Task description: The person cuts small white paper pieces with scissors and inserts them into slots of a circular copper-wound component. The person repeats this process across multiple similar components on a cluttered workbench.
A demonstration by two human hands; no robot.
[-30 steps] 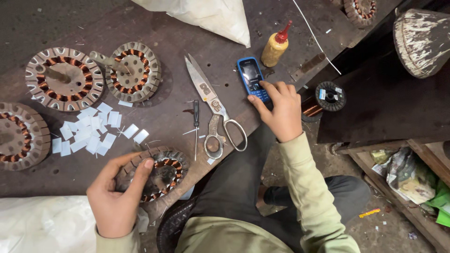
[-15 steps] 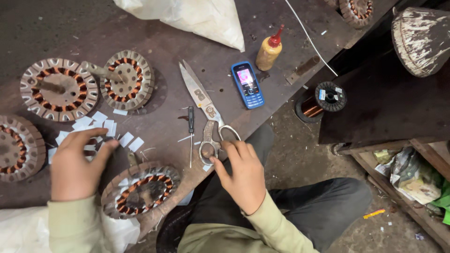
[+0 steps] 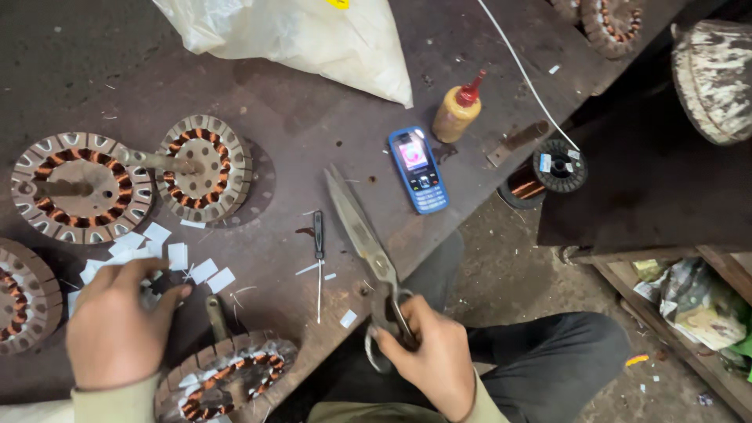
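The right hand [image 3: 427, 356] comes up from the lower edge, back toward the camera, its fingers curled tight around the handle loops of a pair of large, worn steel scissors [image 3: 366, 249]. The blades lie shut and flat on the dark brown table [image 3: 329, 125], pointing away from that hand toward the upper left. Just left of the blades lies a small screwdriver with a dark handle [image 3: 318, 252], and beyond the blade tips a blue push-button mobile phone [image 3: 418, 170] lies face up. Farther on stands a small yellow squeeze bottle with a red nozzle [image 3: 459, 110].

The left hand [image 3: 117, 325] reaches in from the lower left, palm down, fingers loosely bent with their tips on a scatter of small white paper slips [image 3: 168, 258]; whether it pinches one I cannot tell. Just right of its wrist, at the table's near edge, sits a round slotted metal stator wound with copper wire [image 3: 227, 376]. Beyond the slips, well clear of that hand, stand two more round copper-wound stators on shafts [image 3: 137, 176].
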